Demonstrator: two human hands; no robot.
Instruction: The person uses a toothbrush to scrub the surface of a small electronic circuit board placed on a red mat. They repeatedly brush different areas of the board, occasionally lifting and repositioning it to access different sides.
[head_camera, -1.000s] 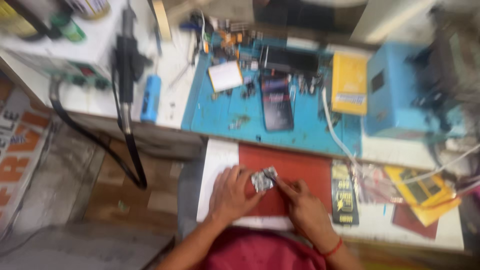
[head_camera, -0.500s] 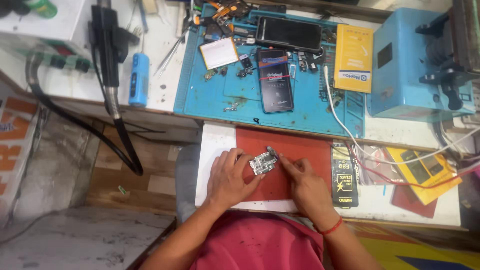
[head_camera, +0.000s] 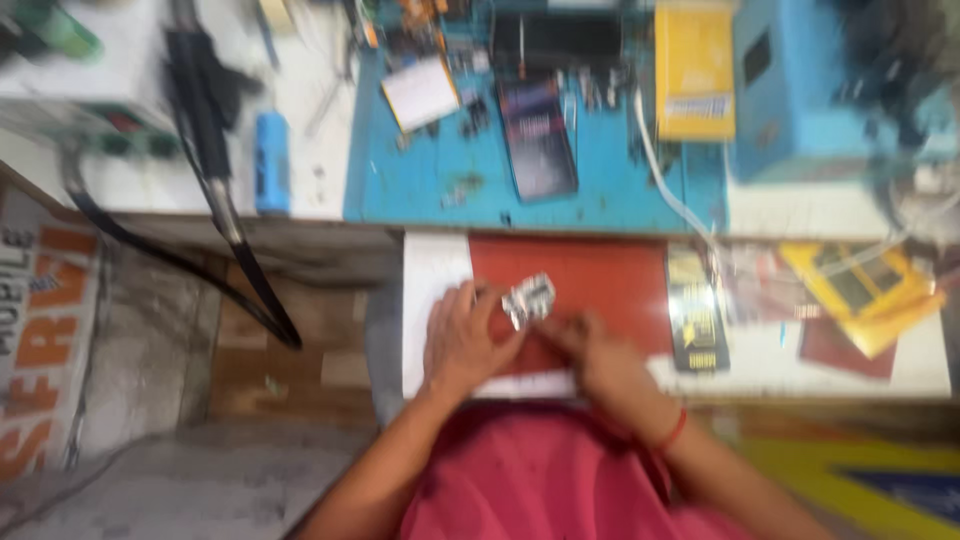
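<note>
Silvery metal part (head_camera: 528, 299), small and flat, sits over the near-left area of a red mat (head_camera: 600, 280), pinched between both hands of a person in a red shirt (head_camera: 540, 480). The left hand (head_camera: 462, 340) lies on the mat just left of the part, its fingertips curled in against the part's left edge; the right hand (head_camera: 600, 362) comes in from the lower right, fingers narrowed toward the part's right side, though motion blur hides exactly which fingertips touch it. A red band (head_camera: 672, 432) circles the right wrist. The red mat rests on a white sheet (head_camera: 432, 300) at the front edge of the bench. Just right of the mat lies a black and yellow packet (head_camera: 697, 318), and farther right a yellow package (head_camera: 860, 290) overlaps a dark red card (head_camera: 845, 350). Beyond the mat, a blue work mat (head_camera: 590, 190) carries a dark phone (head_camera: 538, 140) lying flat, a white card (head_camera: 420, 92) to the phone's left, and small scattered parts too blurred to tell apart. A yellow box (head_camera: 694, 72) stands at the far right of the blue mat, next to a blue machine (head_camera: 800, 90). A white cable (head_camera: 665, 180) runs down from the blue mat toward the red mat's right corner. Well left of the red mat, a black tool with a hose (head_camera: 215, 170) and a blue cylinder (head_camera: 270, 160) rest on a white bench top (head_camera: 150, 190).
</note>
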